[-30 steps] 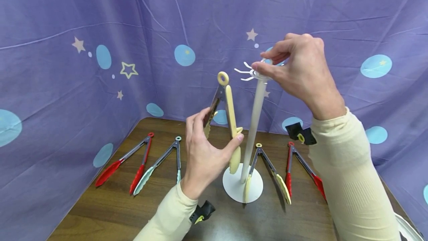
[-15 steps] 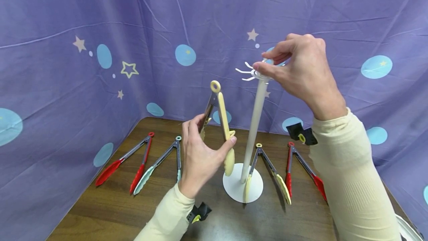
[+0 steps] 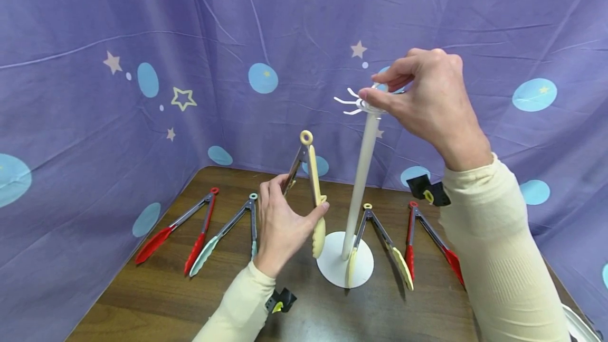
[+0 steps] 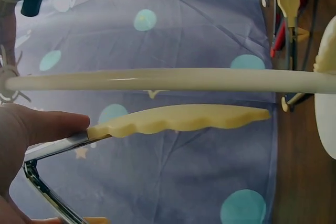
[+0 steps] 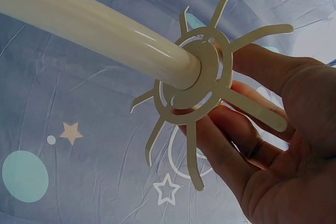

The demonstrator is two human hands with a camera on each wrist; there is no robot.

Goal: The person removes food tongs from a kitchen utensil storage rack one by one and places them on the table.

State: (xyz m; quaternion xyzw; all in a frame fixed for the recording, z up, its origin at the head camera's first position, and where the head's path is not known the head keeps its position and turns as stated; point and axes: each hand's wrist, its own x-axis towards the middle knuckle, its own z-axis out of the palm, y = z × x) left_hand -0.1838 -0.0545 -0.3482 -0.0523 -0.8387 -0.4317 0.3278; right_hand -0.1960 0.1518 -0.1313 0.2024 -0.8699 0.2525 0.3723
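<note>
My left hand (image 3: pixel 285 223) grips a pair of cream-yellow tongs (image 3: pixel 315 186), ring end up and arms spread, left of a white stand. In the left wrist view one scalloped cream tip (image 4: pixel 184 118) of these tongs lies alongside the stand's pole (image 4: pixel 173 80), apart from it. My right hand (image 3: pixel 427 99) pinches the top of the stand, where a hook ring (image 5: pixel 226 72) with several bent hooks surrounds the pole; no tongs hang on the hooks seen in the right wrist view. The stand's round white base (image 3: pixel 332 260) sits on the table.
Red tongs (image 3: pixel 204 220) and mint tongs (image 3: pixel 233 223) lie spread on the wooden table (image 3: pixel 152 300) at left. Another yellow pair (image 3: pixel 382 231) overlaps the base, with red tongs (image 3: pixel 412 241) to its right. A purple curtain (image 3: pixel 304 25) closes the back. A white rim (image 3: pixel 577 323) shows at lower right.
My left hand has lowered the yellow tongs and shifted them slightly left, away from the pole. My right hand has stayed at the top of the stand.
</note>
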